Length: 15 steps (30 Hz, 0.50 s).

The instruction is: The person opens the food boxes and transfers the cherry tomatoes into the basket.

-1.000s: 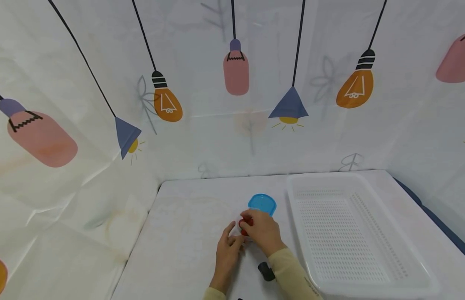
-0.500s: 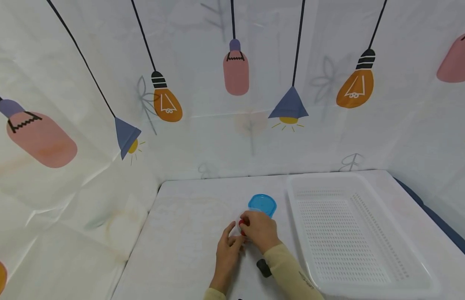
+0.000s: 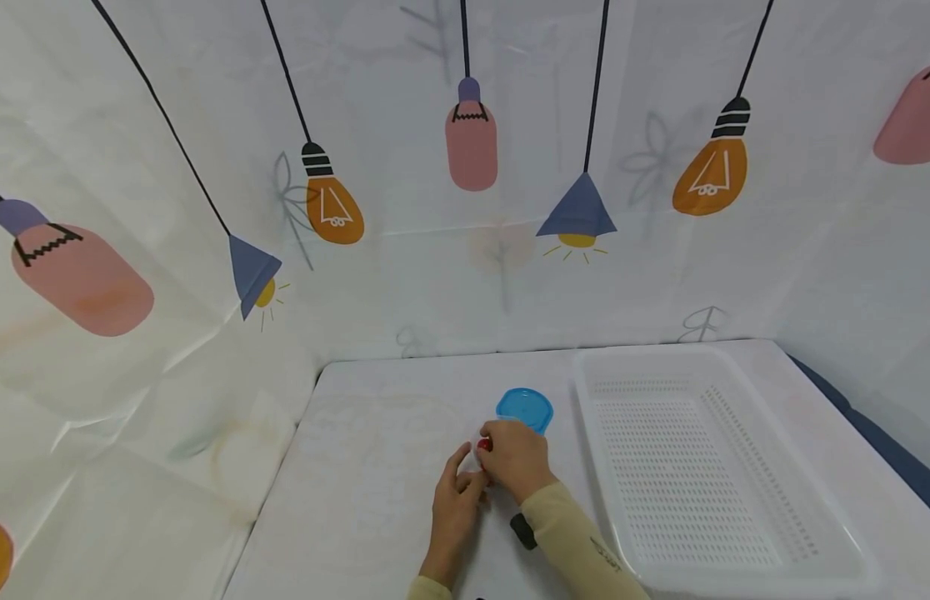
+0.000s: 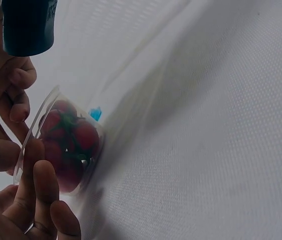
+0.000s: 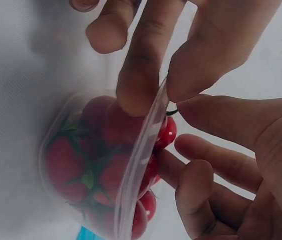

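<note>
Left hand (image 3: 455,504) pinching clear plastic tub (image 5: 135,167); right hand (image 3: 517,457) curled at glossy tomatoes (image 5: 149,202), grip unclear; tub on table (image 3: 390,433), mouth up, rim running 1-to-7 o'clock in right wrist view; head view: blue lid (image 3: 524,407) 1–2 o'clock, perforated tray (image 3: 686,483) 3 o'clock

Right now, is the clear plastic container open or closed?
Open: the clear plastic container has tomatoes showing past its uncovered rim in the right wrist view.

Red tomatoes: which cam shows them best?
Right wrist: the tomatoes appear largest there, green stems visible, some seen through the wall of the clear tub, others above its rim. Left wrist shows them smaller and darker, partly behind fingers. Head shows only a red patch beside the right hand.
</note>
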{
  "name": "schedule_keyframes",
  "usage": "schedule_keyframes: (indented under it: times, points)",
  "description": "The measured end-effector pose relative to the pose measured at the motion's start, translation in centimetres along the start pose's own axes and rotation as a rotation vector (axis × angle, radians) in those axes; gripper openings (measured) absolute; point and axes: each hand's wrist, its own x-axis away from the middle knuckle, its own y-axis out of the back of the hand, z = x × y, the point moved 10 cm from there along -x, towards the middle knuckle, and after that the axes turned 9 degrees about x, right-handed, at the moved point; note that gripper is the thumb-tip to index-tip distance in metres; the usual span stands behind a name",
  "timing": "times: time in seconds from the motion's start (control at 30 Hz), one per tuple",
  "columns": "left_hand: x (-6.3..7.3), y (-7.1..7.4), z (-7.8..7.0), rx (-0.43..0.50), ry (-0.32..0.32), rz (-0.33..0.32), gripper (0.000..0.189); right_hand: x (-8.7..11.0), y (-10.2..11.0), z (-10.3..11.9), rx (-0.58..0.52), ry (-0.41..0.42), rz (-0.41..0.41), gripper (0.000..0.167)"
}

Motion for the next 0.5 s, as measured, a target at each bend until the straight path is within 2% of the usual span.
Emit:
schedule_keyframes:
  times: [0.33, 0.5]
  points:
    - [-0.05, 0.04, -0.15, 0.020, -0.004, 0.007, 0.060, 0.06, 0.88, 0.92, 0.027, 0.052, -0.060, 0.016]
    - [0.07, -0.06, -0.37, 0.030, -0.023, 0.014, 0.061, -0.06, 0.71, 0.88, 0.035, 0.056, -0.056, 0.012]
